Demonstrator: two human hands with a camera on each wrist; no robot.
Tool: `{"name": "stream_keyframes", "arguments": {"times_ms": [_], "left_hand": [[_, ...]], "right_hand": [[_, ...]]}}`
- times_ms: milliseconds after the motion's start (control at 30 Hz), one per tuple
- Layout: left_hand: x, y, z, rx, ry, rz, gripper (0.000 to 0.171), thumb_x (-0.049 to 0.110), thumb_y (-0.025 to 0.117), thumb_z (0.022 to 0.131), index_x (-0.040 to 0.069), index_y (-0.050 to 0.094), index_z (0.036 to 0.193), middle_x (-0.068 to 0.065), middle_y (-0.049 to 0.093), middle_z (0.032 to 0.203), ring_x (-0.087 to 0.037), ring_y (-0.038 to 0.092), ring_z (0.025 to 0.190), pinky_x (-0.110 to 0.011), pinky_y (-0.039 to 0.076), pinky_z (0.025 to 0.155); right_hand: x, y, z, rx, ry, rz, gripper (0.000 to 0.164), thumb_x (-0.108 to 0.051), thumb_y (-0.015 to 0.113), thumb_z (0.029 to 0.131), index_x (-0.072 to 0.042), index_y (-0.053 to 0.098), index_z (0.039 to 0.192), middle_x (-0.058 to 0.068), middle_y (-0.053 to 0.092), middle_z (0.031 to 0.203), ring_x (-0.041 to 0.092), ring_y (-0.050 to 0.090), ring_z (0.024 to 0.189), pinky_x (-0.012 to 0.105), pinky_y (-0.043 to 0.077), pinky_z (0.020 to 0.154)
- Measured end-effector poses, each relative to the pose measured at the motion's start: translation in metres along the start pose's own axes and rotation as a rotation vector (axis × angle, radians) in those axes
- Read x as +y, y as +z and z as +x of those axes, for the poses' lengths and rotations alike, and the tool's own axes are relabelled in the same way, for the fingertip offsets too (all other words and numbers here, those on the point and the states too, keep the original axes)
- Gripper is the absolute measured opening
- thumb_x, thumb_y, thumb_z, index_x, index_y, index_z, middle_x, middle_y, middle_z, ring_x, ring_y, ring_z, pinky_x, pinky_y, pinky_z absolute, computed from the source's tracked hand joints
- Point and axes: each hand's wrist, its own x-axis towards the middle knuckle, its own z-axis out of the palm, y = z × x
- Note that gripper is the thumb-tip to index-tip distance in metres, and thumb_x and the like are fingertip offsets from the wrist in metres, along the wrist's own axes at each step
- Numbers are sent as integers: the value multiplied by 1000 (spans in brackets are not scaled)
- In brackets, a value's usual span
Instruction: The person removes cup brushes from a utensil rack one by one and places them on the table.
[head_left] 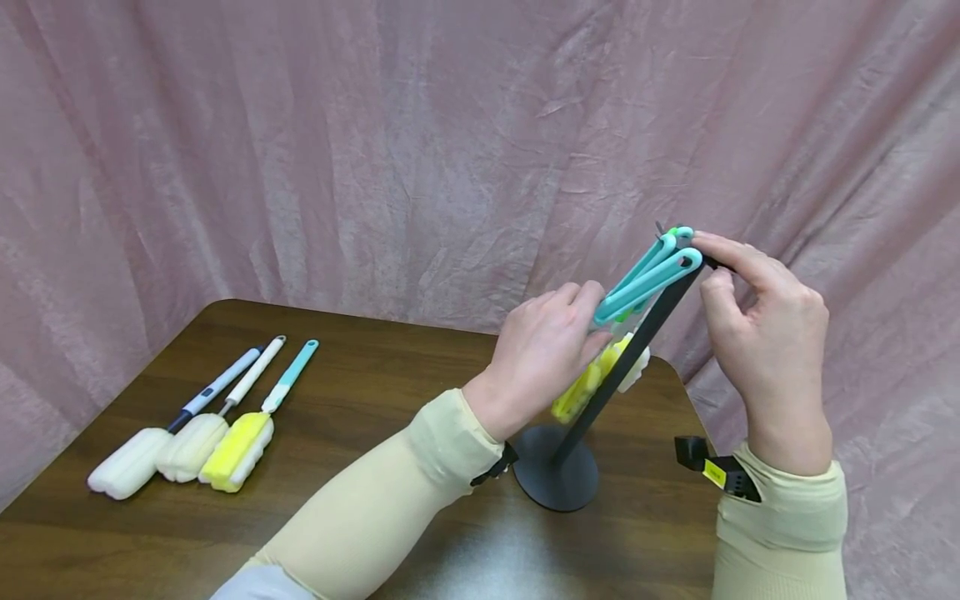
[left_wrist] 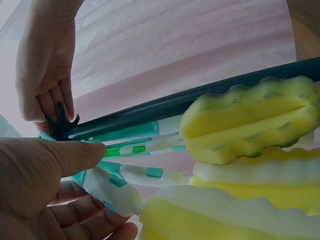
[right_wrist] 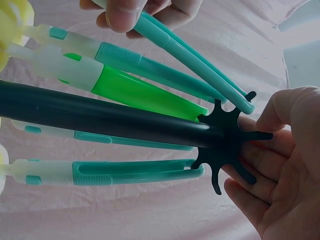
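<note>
Before a pink curtain [head_left: 450,150], a brush [right_wrist: 152,31] is pinched by the left hand [head_left: 538,350], a black stand [head_left: 628,364] gripped by the right hand [head_left: 776,337].

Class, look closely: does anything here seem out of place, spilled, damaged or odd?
Nothing looks spilled or plainly damaged. The stand's black pole leans in the head view, though its round base looks flat on the table, so camera angle may explain it.

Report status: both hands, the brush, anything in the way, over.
Left hand grips teal-handled brush; right hand at top of black stand. Handle loop at a prong, seating unclear. Other hung brushes crowd alongside.
</note>
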Motion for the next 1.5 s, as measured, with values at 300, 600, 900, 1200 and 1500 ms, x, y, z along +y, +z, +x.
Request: {"name": "stream_keyframes", "arguments": {"times_ms": [300,600,900,1200,1500], "left_hand": [[1,0,0,8,7,22,15,27,64,94,16,54,95,8,49,76,-8,47,62,-24,40,52],[2,-4,-1,33,23,39,12,25,64,94,16,57,92,8,48,74,-8,46,60,-24,40,51],[5,-14,-3,62,42,15,6,22,61,93,15,61,92,8,50,73,-7,47,59,-23,40,50],[5,-30,-11,60,39,3,13,25,61,95,13,64,102,7,55,78,-8,52,62,-26,44,53],[-3,-47,-26,70,17,-39,21,22,63,95,13,66,113,7,60,86,-7,54,65,-24,43,54]], "right_hand": [[4,0,0,2,-5,-1,39,-8,46,93,-15,77,114,-4,72,114,0,29,58,19,23,56],[13,4,2,0,-5,6,39,-9,47,92,-18,77,114,-6,72,114,-2,36,66,22,25,60],[19,4,2,0,-14,-7,40,-10,47,92,-20,77,115,-5,72,113,-2,29,60,22,25,59],[17,1,2,1,-17,-9,39,-10,46,93,-18,77,115,-4,72,112,-4,26,54,22,24,57],[12,-3,2,-1,3,-3,38,-10,47,93,-17,78,113,-2,73,109,-5,27,50,17,25,52]]}}
